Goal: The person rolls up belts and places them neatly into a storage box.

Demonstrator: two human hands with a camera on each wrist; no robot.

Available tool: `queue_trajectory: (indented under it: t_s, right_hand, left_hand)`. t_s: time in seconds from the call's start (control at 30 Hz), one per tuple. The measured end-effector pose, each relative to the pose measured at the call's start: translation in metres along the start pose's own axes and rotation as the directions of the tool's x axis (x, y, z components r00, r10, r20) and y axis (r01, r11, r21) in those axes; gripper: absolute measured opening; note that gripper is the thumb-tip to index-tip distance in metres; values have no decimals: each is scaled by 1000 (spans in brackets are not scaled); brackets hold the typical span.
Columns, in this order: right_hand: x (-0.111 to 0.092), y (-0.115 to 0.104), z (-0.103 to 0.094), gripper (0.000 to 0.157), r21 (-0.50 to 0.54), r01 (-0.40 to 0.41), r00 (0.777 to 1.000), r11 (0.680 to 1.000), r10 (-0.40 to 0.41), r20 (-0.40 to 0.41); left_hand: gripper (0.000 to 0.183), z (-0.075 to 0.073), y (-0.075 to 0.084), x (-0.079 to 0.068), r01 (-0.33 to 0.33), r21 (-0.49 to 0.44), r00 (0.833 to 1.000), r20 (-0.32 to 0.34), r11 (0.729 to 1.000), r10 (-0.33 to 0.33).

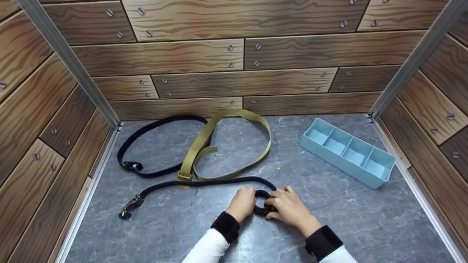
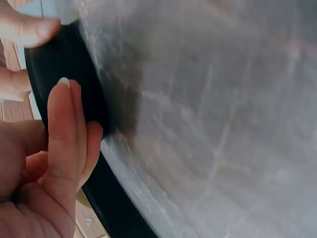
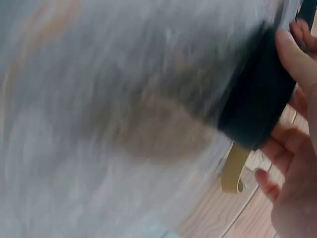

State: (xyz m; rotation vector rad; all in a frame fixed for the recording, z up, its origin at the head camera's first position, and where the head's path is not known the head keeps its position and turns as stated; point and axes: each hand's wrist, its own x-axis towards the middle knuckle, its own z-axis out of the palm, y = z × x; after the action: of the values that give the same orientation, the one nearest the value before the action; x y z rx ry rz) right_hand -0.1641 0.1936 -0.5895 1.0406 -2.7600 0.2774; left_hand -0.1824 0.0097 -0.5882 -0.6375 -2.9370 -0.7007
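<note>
A black belt (image 1: 219, 182) lies across the floor, its near end wound into a small coil (image 1: 261, 212) standing on edge between the hands. My left hand (image 1: 242, 204) holds the left side of the coil, and the left wrist view shows its fingertips against the black strap (image 2: 119, 198). On the other side, my right hand (image 1: 290, 208) grips the coil with thumb and fingers; the right wrist view shows the rolled strap (image 3: 257, 94) between them. The belt's metal buckle (image 1: 131, 207) lies at the far left end. Part of the coil is hidden behind the fingers.
Behind the strap lie a second black belt (image 1: 146, 126), looped, and an olive-green webbing belt (image 1: 263, 128) overlapping it. A light blue tray (image 1: 340, 160) with several compartments stands at the right. Wood-patterned walls (image 1: 197, 58) enclose the grey floor (image 1: 175, 233).
</note>
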Motion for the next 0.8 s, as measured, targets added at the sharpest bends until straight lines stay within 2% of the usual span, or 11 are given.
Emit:
queue_trajectory:
  t_s: [0.1,0.17,0.27,0.37,0.43,0.5,0.6,0.73,0.8]
  right_hand:
    - [-2,4,1,32,11,15,1000,1000,-15,11]
    - [-2,5,4,30,-1,26,1000,1000,-26,-9]
    - [-2,5,8,29,-36,30,997,999,-32,-66]
    - [-3,4,12,30,-58,16,993,998,-23,-118]
    - [-4,4,13,30,-64,11,990,998,-20,-138]
    - [-5,3,13,29,-62,10,991,998,-18,-133]
    - [-7,4,9,29,-38,2,997,999,-5,-83]
    - [-10,9,1,34,31,-14,1000,999,13,10]
    - [-10,11,0,33,82,1,999,997,-3,32]
  left_hand:
    - [10,0,0,0,-17,37,1000,21,999,16]
    - [11,0,0,-1,-3,26,1000,15,1000,3]
    - [16,2,0,-2,91,-77,996,16,993,-90]
    - [19,3,2,-1,195,-190,981,33,962,-192]
    - [18,4,3,0,218,-216,976,40,952,-214]
    - [13,4,4,1,210,-202,978,38,957,-206]
    - [8,4,4,1,180,-168,984,41,969,-175]
    - [5,3,2,3,105,-99,993,65,990,-99]
    - [5,2,0,5,53,-63,996,76,997,-48]
